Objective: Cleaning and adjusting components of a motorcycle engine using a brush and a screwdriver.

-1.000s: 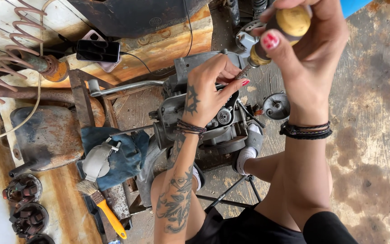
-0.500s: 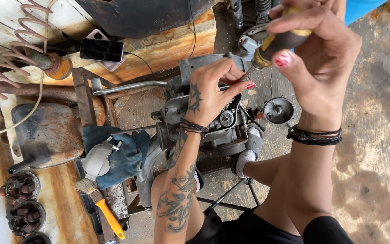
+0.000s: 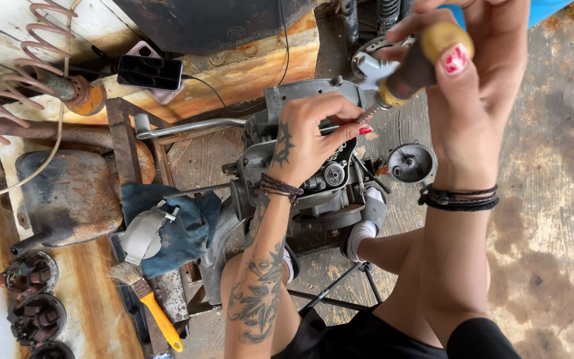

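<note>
Nearest, at the bottom edge: black shorts and bare knees, cut off by the frame. Between the legs, thin black tripod legs point(image 3: 340, 286) on the worn wooden floor point(image 3: 553, 219), the top of the stand hidden behind the thighs. Left of the knee, a paintbrush with a yellow handle point(image 3: 151, 309), bristles up, lying beside a blue denim rag point(image 3: 181, 226) with a grey curved metal cover point(image 3: 142, 234) on it. Further left, dark round rusty parts point(image 3: 26, 299), partly cropped.

Mid-frame, a grey, grimy small engine block point(image 3: 313, 186), lower half hidden by the tattooed forearm and legs. Left hand point(image 3: 307, 139), wrist bent down over the block, fingertips pinched narrowly around the thin metal shaft of the screwdriver; shaft tip hidden under the fingers, contact point impossible to make out. Just right of the block, a small round grey metal cap point(image 3: 412, 163) lying open side up.

Higher, right hand point(image 3: 479, 86), raised close to the camera, closed firmly around the screwdriver with a dark and amber wooden handle point(image 3: 420, 63), thumb with red nail pressed on the handle end, black bands at the wrist.

Farthest: a black phone point(image 3: 149, 72) on a rust-stained wooden board point(image 3: 254, 66), a coiled pinkish hose point(image 3: 8, 100) at the left edge, and a dark machine body cropped at the top.
</note>
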